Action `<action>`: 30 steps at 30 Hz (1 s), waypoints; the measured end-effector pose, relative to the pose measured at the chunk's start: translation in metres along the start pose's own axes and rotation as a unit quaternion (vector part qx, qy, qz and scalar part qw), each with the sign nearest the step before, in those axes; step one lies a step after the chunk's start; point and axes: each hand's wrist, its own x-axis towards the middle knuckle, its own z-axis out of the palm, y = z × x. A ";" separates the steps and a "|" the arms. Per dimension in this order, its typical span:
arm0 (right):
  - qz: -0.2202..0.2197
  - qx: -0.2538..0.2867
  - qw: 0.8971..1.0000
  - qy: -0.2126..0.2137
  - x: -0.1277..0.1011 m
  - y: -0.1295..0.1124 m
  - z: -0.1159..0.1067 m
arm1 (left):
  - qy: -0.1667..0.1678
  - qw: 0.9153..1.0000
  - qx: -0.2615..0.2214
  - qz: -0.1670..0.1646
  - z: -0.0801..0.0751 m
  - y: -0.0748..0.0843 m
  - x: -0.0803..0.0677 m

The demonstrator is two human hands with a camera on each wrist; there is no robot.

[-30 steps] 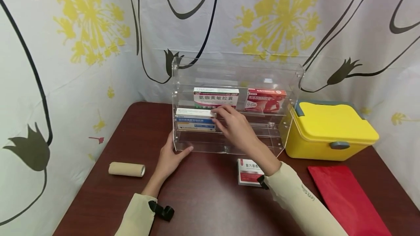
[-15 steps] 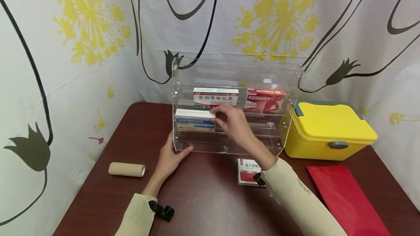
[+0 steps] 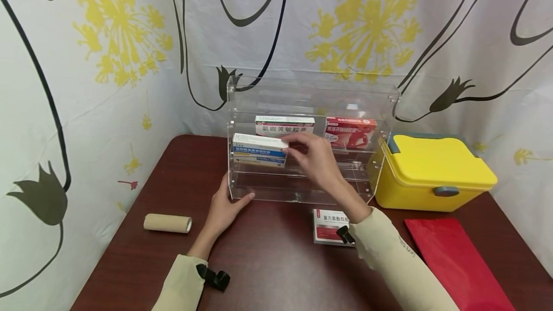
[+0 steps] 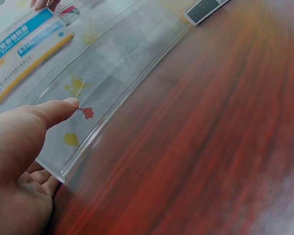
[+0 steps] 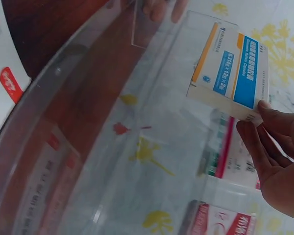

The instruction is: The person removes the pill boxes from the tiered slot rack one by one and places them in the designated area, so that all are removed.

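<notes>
Flowered curtains back the dark counter (image 3: 268, 258), where the right hand (image 3: 317, 162) pinches a blue-and-white box (image 3: 259, 150) by its end at the acrylic rack's (image 3: 311, 92) middle tier. The left hand (image 3: 224, 208), fingers relaxed, steadies the rack's corner. 2 boxes sit shelved; 1 red-and-white box (image 3: 328, 227) waits outside.

**Count of things in view**

Four medicine boxes: one blue-and-white (image 3: 259, 149), one green-and-white (image 3: 284, 126), one red (image 3: 350, 131), one red-and-white (image 3: 329, 225) on the counter (image 3: 268, 263). One clear rack (image 3: 311, 95), one yellow case (image 3: 436, 172), one tan roll (image 3: 167, 223), one red pouch (image 3: 458, 263), two hands.
</notes>
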 end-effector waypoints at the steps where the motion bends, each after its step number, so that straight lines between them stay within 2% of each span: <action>1: -0.007 -0.003 1.000 0.006 0.001 -0.001 -0.003 | -0.001 1.000 0.000 0.000 0.000 0.000 0.000; 9: -0.061 -0.015 0.997 0.052 0.002 -0.020 -0.035 | -0.006 1.000 -0.005 -0.001 0.000 0.001 0.000; 15: -0.057 0.003 0.998 0.037 -0.007 -0.031 -0.058 | -0.004 1.000 -0.016 0.019 0.000 -0.001 0.001; 19: -0.006 0.059 0.998 -0.014 -0.023 -0.029 -0.066 | -0.006 1.000 -0.012 0.016 0.000 -0.002 0.000; 23: 0.071 0.103 0.988 -0.093 -0.046 -0.020 -0.067 | 0.000 1.000 -0.001 0.020 -0.002 -0.001 -0.001; 26: 0.129 0.114 0.972 -0.163 -0.065 -0.010 -0.060 | 0.006 1.000 0.008 0.025 -0.002 -0.002 0.000; 30: 0.187 0.106 0.946 -0.243 -0.089 0.003 -0.040 | -0.004 1.000 0.007 0.016 -0.002 -0.003 0.000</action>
